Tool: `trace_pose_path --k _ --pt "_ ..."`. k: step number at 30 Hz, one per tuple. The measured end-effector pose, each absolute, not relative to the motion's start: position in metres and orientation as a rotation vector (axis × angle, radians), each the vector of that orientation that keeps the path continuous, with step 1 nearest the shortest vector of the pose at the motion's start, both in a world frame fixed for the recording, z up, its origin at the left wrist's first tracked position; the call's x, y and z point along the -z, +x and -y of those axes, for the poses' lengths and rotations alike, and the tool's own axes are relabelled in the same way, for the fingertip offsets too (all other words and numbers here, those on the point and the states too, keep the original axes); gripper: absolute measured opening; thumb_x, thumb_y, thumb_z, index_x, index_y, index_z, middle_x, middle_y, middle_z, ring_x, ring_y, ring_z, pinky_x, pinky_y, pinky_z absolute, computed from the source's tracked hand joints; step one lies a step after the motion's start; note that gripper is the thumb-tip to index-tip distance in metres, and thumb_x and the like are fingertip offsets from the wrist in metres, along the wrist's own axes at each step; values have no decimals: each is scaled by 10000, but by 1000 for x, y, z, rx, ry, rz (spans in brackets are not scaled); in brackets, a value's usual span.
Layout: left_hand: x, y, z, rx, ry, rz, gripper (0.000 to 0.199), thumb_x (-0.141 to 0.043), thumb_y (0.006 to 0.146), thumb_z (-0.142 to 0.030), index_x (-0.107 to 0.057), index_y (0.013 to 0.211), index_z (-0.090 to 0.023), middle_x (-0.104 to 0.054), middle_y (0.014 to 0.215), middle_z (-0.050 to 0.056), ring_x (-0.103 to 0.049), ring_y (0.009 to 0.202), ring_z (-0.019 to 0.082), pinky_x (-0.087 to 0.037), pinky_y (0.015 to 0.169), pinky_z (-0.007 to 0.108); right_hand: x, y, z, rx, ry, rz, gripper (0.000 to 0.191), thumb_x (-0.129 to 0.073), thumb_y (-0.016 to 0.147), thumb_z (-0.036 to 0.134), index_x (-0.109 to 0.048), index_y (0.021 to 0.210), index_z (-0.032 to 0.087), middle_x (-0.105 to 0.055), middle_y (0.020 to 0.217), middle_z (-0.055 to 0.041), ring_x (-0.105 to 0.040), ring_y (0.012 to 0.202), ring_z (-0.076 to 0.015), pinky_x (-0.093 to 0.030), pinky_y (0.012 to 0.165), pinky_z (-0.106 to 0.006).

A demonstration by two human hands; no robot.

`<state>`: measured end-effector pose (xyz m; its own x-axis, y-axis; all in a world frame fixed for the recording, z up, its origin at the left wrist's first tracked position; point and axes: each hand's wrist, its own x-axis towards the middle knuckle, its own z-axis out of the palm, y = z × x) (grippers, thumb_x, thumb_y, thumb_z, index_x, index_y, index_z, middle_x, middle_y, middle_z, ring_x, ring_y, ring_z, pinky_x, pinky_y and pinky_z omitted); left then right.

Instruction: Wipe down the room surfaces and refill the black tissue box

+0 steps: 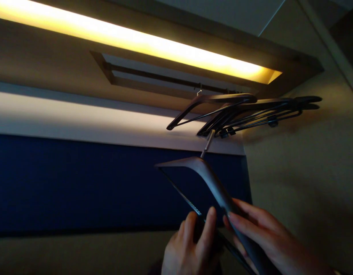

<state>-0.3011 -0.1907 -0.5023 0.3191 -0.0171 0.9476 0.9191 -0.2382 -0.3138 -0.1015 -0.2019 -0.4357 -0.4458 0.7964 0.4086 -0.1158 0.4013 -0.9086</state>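
the hanger [215,185] is off the rail [165,78], toward five o'clock, other hangers [225,99] at one. the right hand [259,227], at four, pinches it between thumb and fingers; the left hand [188,244], at six, curls at its bar [192,206], grip hidden. apparently a two-handed adjusting step; next calls for steadiness on the right.

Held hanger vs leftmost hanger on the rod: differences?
The held hanger is in the left hand and right hand, hook off the rod; the leftmost hanger hangs from it. The held hanger looks larger in frame, the leftmost hanger smaller. Both: dark, thin lower bar.
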Motion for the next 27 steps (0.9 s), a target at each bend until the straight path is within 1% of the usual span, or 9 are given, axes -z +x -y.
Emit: trace_pose_path --k 3,5,8,13,16,19,22,24,27 --pt "447 -304 190 1045 -1299 926 668 -491 898 -141 -279 1522 -249 -634 1142 137 -657 703 159 -549 559 235 380 -134 214 -1240 -479 1776 259 -613 886 423 -592 974 181 -533 629 30 -473 488 -64 -394 446 -140" --pt "403 -312 191 987 -1217 1018 662 -467 904 -110 -277 1526 -236 -651 1011 86 -637 716 162 -527 566 228 339 -146 213 -1190 -438 1833 135 -570 911 289 -593 889 157 -566 679 9 -492 506 -60 -390 429 -128" --pt "336 -325 192 885 -1162 1119 646 -424 940 -128 -233 1545 -254 -630 836 36 -625 761 186 -506 595 235 284 -146 212 -936 -376 2007 30 -629 861 170 -618 871 145 -582 698 8 -517 545 -57 -441 476 -117" --pt "243 -328 189 897 -1075 1161 635 -380 961 -129 -195 1558 -245 -655 931 107 -631 832 215 -503 687 290 232 -126 222 -664 -383 2055 116 -652 806 98 -634 912 143 -635 858 -50 -616 734 -124 -569 643 -204" --pt "209 -321 188 965 -1056 1168 633 -354 954 -105 -201 1558 -223 -656 942 138 -635 828 220 -502 727 321 216 -118 224 -304 -361 1895 158 -621 816 90 -651 961 144 -639 882 -83 -626 701 -143 -535 512 -198" --pt "186 -313 187 1037 -1035 1129 642 -351 946 -94 -215 1553 -255 -652 973 141 -637 852 227 -500 759 344 206 -114 219 -205 -304 1826 419 -558 823 59 -593 1222 184 -645 935 -78 -640 642 -146 -497 437 -206" --pt "167 -304 184 1080 -1067 1087 658 -387 933 -106 -222 1550 -266 -650 1000 143 -636 870 230 -494 796 365 195 -111 210 -222 -240 1759 649 -468 812 -2 -443 1418 228 -643 826 -34 -633 601 -136 -518 481 -217" --pt "154 -297 180 1102 -1097 1063 667 -394 923 -101 -220 1550 -247 -654 1012 157 -630 884 236 -486 816 377 184 -109 201 -189 -183 1698 662 -433 801 -27 -444 1422 202 -623 740 -14 -619 586 -127 -525 517 -216" --pt "134 -288 174 1141 -1117 1039 650 -386 922 -100 -248 1546 -220 -664 1043 181 -621 927 239 -474 840 375 165 -108 190 -134 -150 1684 612 -427 786 -42 -497 1362 154 -621 738 -19 -617 604 -127 -545 574 -231"
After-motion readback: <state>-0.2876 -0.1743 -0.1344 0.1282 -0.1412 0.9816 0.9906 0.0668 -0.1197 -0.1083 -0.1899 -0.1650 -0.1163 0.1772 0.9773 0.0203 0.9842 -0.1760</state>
